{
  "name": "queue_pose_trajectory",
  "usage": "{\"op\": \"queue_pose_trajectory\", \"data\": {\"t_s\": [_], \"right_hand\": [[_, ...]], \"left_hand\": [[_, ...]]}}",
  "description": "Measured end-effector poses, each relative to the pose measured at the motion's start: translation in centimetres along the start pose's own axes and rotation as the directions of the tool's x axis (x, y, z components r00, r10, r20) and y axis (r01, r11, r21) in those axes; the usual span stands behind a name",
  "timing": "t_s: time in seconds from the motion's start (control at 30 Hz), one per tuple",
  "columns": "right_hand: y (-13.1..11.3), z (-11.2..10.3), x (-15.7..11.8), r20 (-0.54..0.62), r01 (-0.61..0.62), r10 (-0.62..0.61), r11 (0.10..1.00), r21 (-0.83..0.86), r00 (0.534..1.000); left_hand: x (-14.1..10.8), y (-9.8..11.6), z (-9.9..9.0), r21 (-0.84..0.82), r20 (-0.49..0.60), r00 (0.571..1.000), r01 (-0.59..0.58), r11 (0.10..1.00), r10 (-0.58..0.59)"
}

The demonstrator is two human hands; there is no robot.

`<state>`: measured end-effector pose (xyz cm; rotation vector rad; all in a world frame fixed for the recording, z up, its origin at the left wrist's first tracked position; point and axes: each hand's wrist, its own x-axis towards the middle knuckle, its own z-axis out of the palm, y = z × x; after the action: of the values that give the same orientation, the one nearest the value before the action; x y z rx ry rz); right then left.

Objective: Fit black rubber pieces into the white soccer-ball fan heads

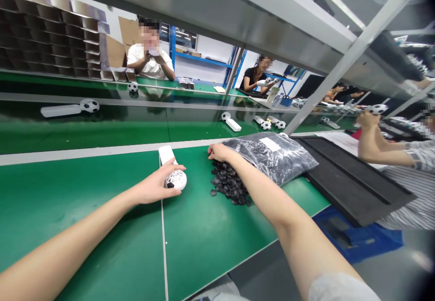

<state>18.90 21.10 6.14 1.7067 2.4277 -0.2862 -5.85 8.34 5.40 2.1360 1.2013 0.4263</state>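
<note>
My left hand [158, 184] is wrapped round the ball end of a white handheld piece with a football-patterned head [176, 181]. The piece lies on the green bench, and its white handle [166, 154] points away from me. Its head has an open lattice with a black patch visible. My right hand [219, 152] is at the far edge of a heap of small black pentagon pieces [231, 185], with fingers curled together. Whatever is between those fingertips is too small to make out. The heap spills from a clear plastic bag [288, 160] full of black pieces.
Beyond a pale rail, more football-headed pieces [89, 106] lie on a green belt [136, 131]. A black tray [353, 178] stands right of the bag. Co-workers sit across the line; at right, a co-worker's hands [369, 118] hold another piece. A slanted metal post [340, 60] rises beyond the bag.
</note>
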Motion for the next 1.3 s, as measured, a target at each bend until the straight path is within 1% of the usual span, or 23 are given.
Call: {"op": "queue_pose_trajectory", "data": {"t_s": [0.07,0.13,0.27,0.4,0.53,0.63,0.73,0.83,0.93,1.03,1.13,1.2,1.3], "right_hand": [[0.0,0.1,-0.1,0.001,0.004,-0.004,1.000,0.014,1.000],[0.1,0.3,-0.6,-0.022,0.019,-0.019,0.999,0.027,1.000],[0.1,0.7,-1.4,-0.138,0.049,-0.040,0.997,0.059,0.990],[-1.5,1.1,-0.8,-0.253,0.113,-0.080,0.986,0.119,0.964],[-3.6,1.8,0.5,-0.280,0.189,-0.144,0.972,0.139,0.949],[-4.5,2.3,0.6,-0.287,0.214,-0.183,0.974,0.080,0.940],[-5.3,2.5,-0.3,-0.303,0.229,-0.227,0.973,-0.027,0.926],[-6.5,2.5,-1.2,-0.289,0.237,-0.263,0.964,-0.123,0.920],[-7.3,2.5,-1.3,-0.273,0.250,-0.287,0.954,-0.165,0.918],[-7.1,2.4,-0.8,-0.279,0.258,-0.291,0.955,-0.148,0.915],[-6.1,2.4,-1.1,-0.327,0.261,-0.271,0.962,-0.074,0.905],[-5.6,2.2,-2.2,-0.364,0.284,-0.266,0.959,-0.005,0.892],[-5.6,2.0,-4.9,-0.400,0.344,-0.285,0.936,0.080,0.871]], "left_hand": [[-0.1,-0.1,-0.3,-0.016,0.028,1.000,-0.005,1.000,0.006],[-0.2,-0.2,-0.3,-0.016,0.027,1.000,0.008,1.000,-0.007],[-0.1,0.0,-0.2,0.002,0.011,1.000,0.022,1.000,-0.022],[0.0,0.1,-0.1,0.005,-0.014,0.999,0.039,0.999,-0.039],[0.0,0.2,0.5,-0.022,-0.069,0.995,0.068,0.997,-0.069],[0.1,0.1,1.0,-0.024,-0.111,0.991,0.076,0.997,-0.078],[0.1,-0.2,1.0,-0.030,-0.087,0.996,0.030,0.999,-0.033],[0.2,-0.5,0.9,-0.029,-0.058,0.998,-0.028,0.999,0.026],[0.2,-0.4,0.6,-0.020,-0.060,0.998,-0.036,0.999,0.035],[0.1,-0.2,0.0,-0.022,-0.034,0.999,-0.038,0.999,0.037],[-0.1,-0.3,-0.6,-0.043,0.025,0.999,-0.046,0.998,0.047],[-0.1,-0.6,-0.8,-0.055,0.042,0.998,-0.052,0.997,0.054],[0.0,-0.7,-0.7,-0.060,0.034,0.996,-0.080,0.995,0.082]]}}
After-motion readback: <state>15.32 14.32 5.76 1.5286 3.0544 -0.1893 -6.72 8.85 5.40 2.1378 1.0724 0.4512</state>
